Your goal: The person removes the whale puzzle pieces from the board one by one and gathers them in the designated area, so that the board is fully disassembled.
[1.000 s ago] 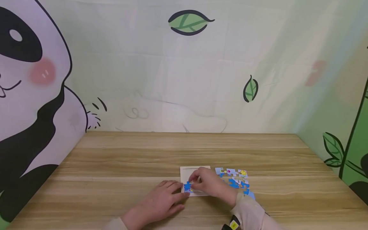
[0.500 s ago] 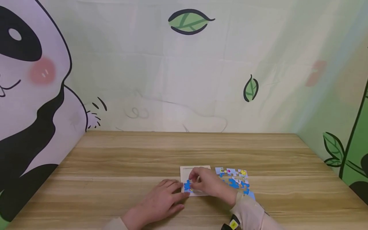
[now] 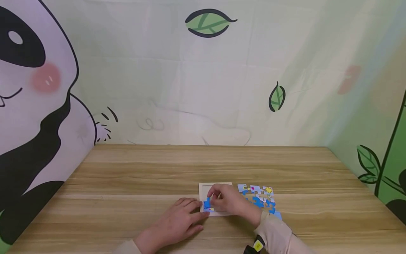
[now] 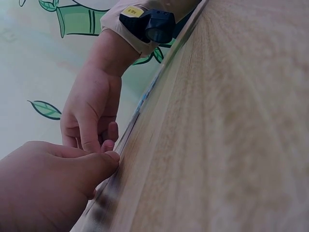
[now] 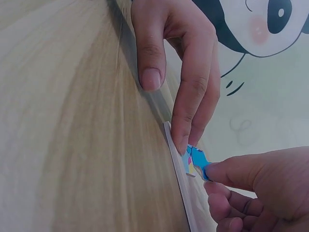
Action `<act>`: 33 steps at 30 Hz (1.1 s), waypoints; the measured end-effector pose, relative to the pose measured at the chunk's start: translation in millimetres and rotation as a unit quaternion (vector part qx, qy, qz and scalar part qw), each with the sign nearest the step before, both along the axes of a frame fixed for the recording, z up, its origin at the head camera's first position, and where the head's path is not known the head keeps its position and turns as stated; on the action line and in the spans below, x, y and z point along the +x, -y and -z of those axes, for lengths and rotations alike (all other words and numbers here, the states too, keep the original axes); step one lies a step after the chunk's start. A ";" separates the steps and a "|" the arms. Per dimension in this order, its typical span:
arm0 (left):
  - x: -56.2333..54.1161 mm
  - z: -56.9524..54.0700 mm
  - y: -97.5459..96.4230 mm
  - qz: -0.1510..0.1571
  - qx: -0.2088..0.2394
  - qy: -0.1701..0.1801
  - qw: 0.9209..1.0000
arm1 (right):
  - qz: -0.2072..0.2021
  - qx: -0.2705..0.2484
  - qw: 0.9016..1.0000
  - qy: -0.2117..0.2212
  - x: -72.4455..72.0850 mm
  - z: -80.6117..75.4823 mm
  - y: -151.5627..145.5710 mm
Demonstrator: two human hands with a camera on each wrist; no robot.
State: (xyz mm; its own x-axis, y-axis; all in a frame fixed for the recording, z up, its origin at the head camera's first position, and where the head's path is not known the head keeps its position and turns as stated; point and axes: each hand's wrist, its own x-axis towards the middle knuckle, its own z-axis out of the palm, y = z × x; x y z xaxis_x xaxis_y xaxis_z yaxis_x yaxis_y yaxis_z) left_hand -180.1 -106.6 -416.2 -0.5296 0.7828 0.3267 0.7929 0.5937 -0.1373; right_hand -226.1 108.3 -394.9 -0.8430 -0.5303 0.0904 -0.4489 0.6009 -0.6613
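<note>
My right hand [image 3: 231,200] pinches a blue jigsaw puzzle piece [image 3: 207,203] between thumb and index finger, over the lower left corner of a pale puzzle tray [image 3: 204,191]. In the right wrist view the piece [image 5: 198,159] stands tilted up from the tray [image 5: 176,153], its near edge by the rim. My left hand [image 3: 177,222] lies on the table left of the tray, fingers spread. Its fingertips touch the tray's left and front rim beside the piece. The left wrist view shows both hands close together, with the piece hidden.
Several loose puzzle pieces [image 3: 258,201], blue and lilac with a yellow sun, lie in rough rows just right of the tray. The wooden table [image 3: 133,169] runs back to a printed wall [image 3: 158,70]. A black wrist camera [image 3: 254,246] sits on the right sleeve.
The blue puzzle piece tips up a little at its far edge as my right fingers shift slightly. My left hand stays in place.
</note>
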 end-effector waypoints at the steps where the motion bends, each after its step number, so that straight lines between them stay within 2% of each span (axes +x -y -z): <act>1: 0.0 -0.1 -0.1 0.000 0.000 -0.001 1.000 | 0.001 -0.003 1.000 0.003 0.0 -0.3 0.1; 7: 0.7 -1.4 -0.6 -0.001 -0.001 0.005 1.000 | 0.005 -0.018 1.000 0.015 -0.2 -1.9 -0.7; 13: 1.7 -4.6 -1.0 -0.010 -0.018 0.047 0.999 | 0.002 -0.051 0.997 0.061 -2.0 -5.1 -6.3; 18: 1.4 -5.5 -1.4 -0.016 -0.026 0.071 0.997 | -0.008 -0.076 0.994 0.082 -3.9 -9.0 -11.6; 27: 1.9 -3.2 -1.1 -0.007 -0.007 0.042 0.999 | -0.007 -0.073 0.994 0.086 -2.6 -22.6 -25.3; 33: 2.1 -3.9 -1.1 -0.009 -0.004 0.053 0.999 | 0.000 -0.056 0.994 0.091 -0.9 -31.4 -37.0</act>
State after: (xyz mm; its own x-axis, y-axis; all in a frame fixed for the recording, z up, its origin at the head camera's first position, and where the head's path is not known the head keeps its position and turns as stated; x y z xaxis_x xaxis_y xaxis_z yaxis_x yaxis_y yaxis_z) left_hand -178.0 -105.5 -412.3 -0.5745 0.7754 0.2620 0.7928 0.6068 -0.0574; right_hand -227.0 145.3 -363.5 -0.8510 -0.5252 -0.0047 -0.3159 0.5191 -0.7942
